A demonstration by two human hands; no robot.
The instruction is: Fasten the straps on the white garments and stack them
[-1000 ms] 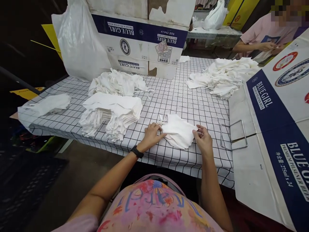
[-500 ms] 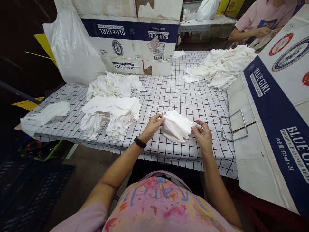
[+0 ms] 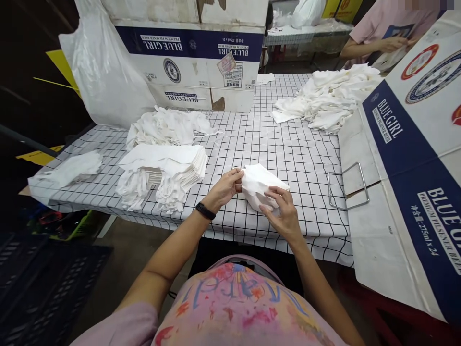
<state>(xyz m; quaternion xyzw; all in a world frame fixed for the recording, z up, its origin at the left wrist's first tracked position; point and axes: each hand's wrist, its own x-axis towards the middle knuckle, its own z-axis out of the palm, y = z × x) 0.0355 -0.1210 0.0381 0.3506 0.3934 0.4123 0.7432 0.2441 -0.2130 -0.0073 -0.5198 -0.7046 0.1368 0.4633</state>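
Note:
A white cloth piece [image 3: 257, 178] is held just over the checked tablecloth in front of me. My left hand [image 3: 226, 188], with a black band on its wrist, is closed in a pinch on the cloth's left edge. At the right part of the cloth, my right hand [image 3: 283, 211] has its thumb and fingers apart, with fingertips touching the fabric. To the left lies a neat stack of white cloth pieces [image 3: 162, 156], their straps hanging toward the near edge. Behind that stack is a loose heap of white cloth [image 3: 165, 126].
A flattened-looking carton [image 3: 367, 230] with a wire handle [image 3: 348, 186] stands on the right. Another carton [image 3: 201, 72] and a white plastic bag [image 3: 104, 72] are at the back left. A larger cloth pile [image 3: 334, 96] lies far right, near another person's hand [image 3: 394, 44].
My right hand has let go of the cloth's right end and shifted left onto its near right part. The cloth is more folded together. My left hand keeps its pinch.

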